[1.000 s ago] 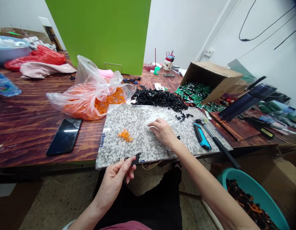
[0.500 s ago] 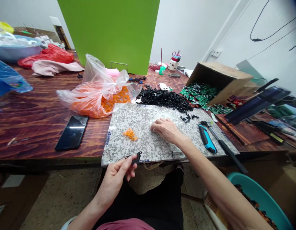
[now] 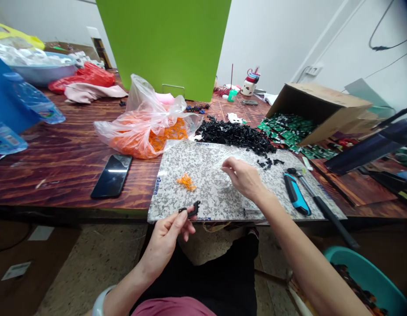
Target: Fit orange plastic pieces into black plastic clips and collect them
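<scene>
My left hand [image 3: 167,235] pinches a small black plastic part [image 3: 193,210] between thumb and fingers, just over the front edge of the speckled stone-look board [image 3: 206,199]. Over the board's middle, my right hand [image 3: 245,176] is closed with its fingertips together. Whatever it may hold is too small to make out. Thin, pale, wire-like pieces [image 3: 218,169] lie under and beside those fingertips. Left of them is a little heap of orange plastic bits [image 3: 186,181]. A pile of black plastic parts [image 3: 234,135] spreads along the board's far edge.
A blue-black utility knife [image 3: 296,195] and a hammer [image 3: 325,210] lie at the board's right. Behind them, a cardboard box [image 3: 331,103] spills green pieces. A phone [image 3: 112,175] and a clear bag [image 3: 141,127] of orange parts sit left. A teal basin [image 3: 364,267] stands lower right.
My right hand has lifted slightly off the wire-like pieces, fingertips together. My left hand still holds the black plastic part. The whole view has shifted, with things appearing farther right.
</scene>
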{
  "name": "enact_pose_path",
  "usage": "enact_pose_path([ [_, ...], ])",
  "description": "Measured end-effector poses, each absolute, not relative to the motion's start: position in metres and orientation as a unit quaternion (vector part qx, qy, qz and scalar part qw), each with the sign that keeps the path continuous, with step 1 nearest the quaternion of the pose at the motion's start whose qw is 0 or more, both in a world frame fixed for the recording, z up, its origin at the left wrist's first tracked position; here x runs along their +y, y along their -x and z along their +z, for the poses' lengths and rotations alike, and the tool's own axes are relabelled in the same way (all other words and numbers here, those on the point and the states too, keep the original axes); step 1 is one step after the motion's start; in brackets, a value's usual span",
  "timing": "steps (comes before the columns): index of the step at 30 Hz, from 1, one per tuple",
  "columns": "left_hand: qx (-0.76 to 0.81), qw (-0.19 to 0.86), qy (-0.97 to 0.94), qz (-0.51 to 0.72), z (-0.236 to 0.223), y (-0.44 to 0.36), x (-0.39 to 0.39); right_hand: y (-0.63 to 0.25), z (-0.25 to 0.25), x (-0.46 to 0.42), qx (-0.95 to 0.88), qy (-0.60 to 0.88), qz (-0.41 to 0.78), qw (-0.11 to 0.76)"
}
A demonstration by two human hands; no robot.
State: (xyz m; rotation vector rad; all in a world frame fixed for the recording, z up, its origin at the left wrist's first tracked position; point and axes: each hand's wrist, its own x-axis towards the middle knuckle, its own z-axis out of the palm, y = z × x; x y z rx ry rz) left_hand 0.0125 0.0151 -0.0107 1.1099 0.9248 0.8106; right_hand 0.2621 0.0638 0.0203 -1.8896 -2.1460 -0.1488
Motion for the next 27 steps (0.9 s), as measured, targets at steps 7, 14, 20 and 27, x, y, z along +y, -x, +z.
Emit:
enact_pose_path([
  [7, 0.406, 0.674, -0.497, 0.365, -0.012, -0.022, 0.017, -0.221, 0.033, 0.021, -0.643, 0.63, 0.155, 0.406],
  [14, 0.397, 0.658, -0.528, 0.36, -0.018, -0.022, 0.017, -0.167, 0.016, -0.025, -0.635, 0.569, 0.27, 0.447],
  [20, 0.383, 0.64, -0.559, 0.363, -0.014, -0.023, 0.015, -0.162, 0.008, -0.033, -0.663, 0.562, 0.205, 0.45],
  [27, 0.364, 0.65, -0.557, 0.366, -0.015, -0.024, 0.015, -0.164, 0.009, -0.032, -0.699, 0.548, 0.143, 0.437],
])
